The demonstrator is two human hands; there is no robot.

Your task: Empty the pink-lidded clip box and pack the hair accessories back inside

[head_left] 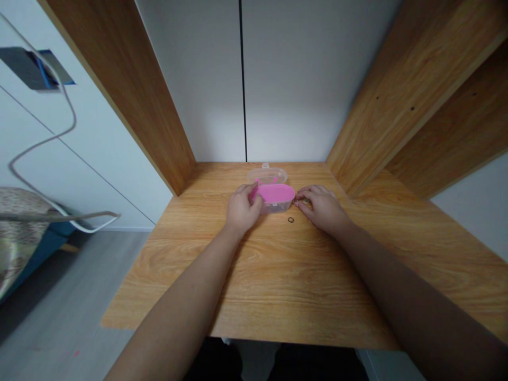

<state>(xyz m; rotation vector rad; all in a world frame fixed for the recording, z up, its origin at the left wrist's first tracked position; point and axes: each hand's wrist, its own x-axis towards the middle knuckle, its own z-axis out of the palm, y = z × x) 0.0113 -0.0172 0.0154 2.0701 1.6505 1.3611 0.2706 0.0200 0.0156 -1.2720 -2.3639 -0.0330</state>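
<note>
A clear plastic box (273,208) with a pink oval tray or inner lid (277,193) on top sits on the wooden desk. Its transparent lid (268,174) is tipped back behind it. My left hand (243,209) grips the left end of the box, with thumb and fingers at the pink piece's edge. Close by the right end, my right hand (317,206) has its thumb and fingertips pinched together; whatever they hold is too small to name. A small black ring, like a hair tie (291,219), lies on the desk just in front of the box.
Wooden side panels (159,106) rise left and right of the desk (254,296), and a white cabinet back (286,95) stands behind it. At left, a white cable (71,114) hangs beside a wall opening. A blue piece of furniture with a patterned cover (24,227) is at lower left.
</note>
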